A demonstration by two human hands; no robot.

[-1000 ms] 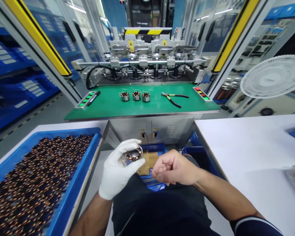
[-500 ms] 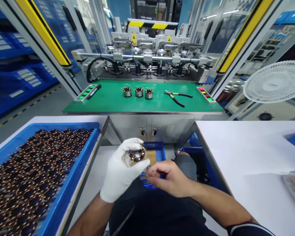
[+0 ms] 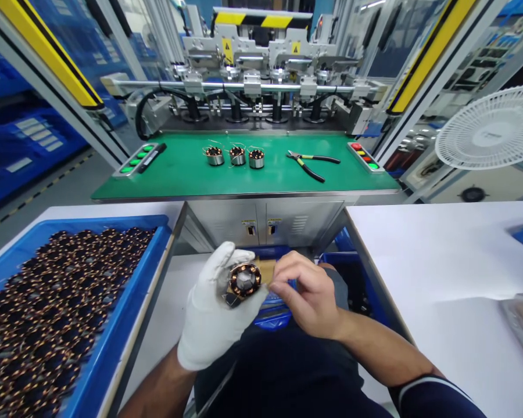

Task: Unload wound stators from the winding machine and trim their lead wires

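Your gloved left grip (image 3: 220,307) is curled around the copper-wound ring (image 3: 237,288), holding it up in front of you with its round face tipped your way; bear on the outer rim, firmly enough that the ring can't turn, and spare the windings any squeeze. Your bare right grip (image 3: 307,293) is pinched, thumb to forefinger, just beside the ring's right edge; I can't tell whether a fine wire lies between those tips. If one does, work it with small, steady pulls, since a jerk could loosen or nick a coil. Brace the right wrist so the two hands stay in line. The cutters (image 3: 305,167) lie with handles spread on the green bench (image 3: 178,174), right of three wound parts (image 3: 237,155), and the blue tray (image 3: 162,235) of similar pieces sits by your left forearm, so mind its rim.
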